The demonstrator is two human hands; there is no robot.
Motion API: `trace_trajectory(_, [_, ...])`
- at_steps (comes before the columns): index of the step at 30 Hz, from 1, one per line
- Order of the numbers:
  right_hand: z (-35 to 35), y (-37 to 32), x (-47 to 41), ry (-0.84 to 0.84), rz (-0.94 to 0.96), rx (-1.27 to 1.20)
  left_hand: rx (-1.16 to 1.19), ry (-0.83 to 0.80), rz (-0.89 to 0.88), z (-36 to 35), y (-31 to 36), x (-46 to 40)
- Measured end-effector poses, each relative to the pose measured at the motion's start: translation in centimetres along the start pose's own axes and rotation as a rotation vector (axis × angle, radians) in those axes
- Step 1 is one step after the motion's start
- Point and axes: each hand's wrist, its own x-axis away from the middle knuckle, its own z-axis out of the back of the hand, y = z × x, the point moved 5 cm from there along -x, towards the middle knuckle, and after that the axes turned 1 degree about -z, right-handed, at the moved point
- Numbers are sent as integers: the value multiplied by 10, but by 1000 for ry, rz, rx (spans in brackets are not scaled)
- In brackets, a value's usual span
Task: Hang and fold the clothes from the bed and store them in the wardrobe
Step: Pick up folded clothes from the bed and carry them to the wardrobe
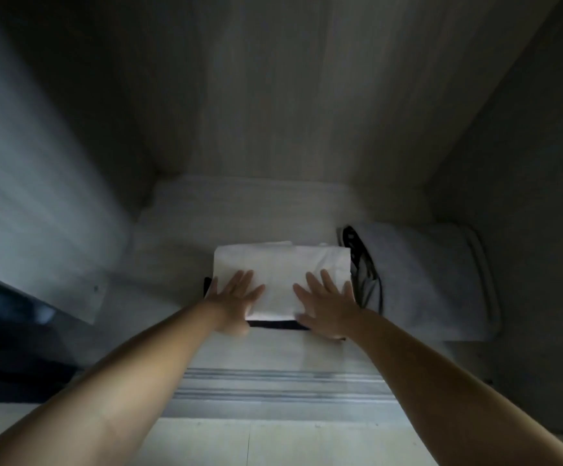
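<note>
A folded white garment (281, 267) lies on the wardrobe shelf (239, 210), on top of a dark folded piece (278, 325) whose front edge shows beneath it. My left hand (234, 295) presses flat on the garment's near left part with fingers spread. My right hand (327, 302) lies flat on its near right part, fingers straight. Both arms reach forward into the wardrobe.
A folded grey garment (438, 280) with a dark patterned piece (360, 260) at its left edge sits right of the white one. The wardrobe's side walls (48, 196) and back panel (290, 95) enclose the shelf. Dark clothing (11, 334) shows at the lower left.
</note>
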Motion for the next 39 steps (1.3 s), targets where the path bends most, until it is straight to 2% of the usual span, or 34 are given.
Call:
trace_trajectory(3, [51,7,25,70,-72,-124,121,79,-1,51,24,24])
trace_trajectory(5, [93,11,54,160,-142,-244,251,232,26,96,46,51])
trace_trajectory(8, [160,14,116,366,-217,-251,370,462,32,162,85,106])
trace_trajectory(11, [215,20,180,464,-265,-318,401,560,-48,213,125,158])
trace_trajectory(14, [251,33,239,479,-329,-355,442,570,-78,253,152,201])
trace_trajectory(18, [275,48,316,389,-411,-366,499,529,-98,289,183,257])
trace_trajectory(23, [308,70,428,377,-591,-363,420,459,-183,347,230,324])
trace_trajectory(30, [350,64,595,566,-830,-409,164,417,-454,406,290,426])
trace_trajectory(35, [344,74,719,651,-1018,-459,-164,367,-650,429,362,485])
trace_trajectory(39, [320,92,816,675,-1166,-499,-262,364,-791,432,439,532])
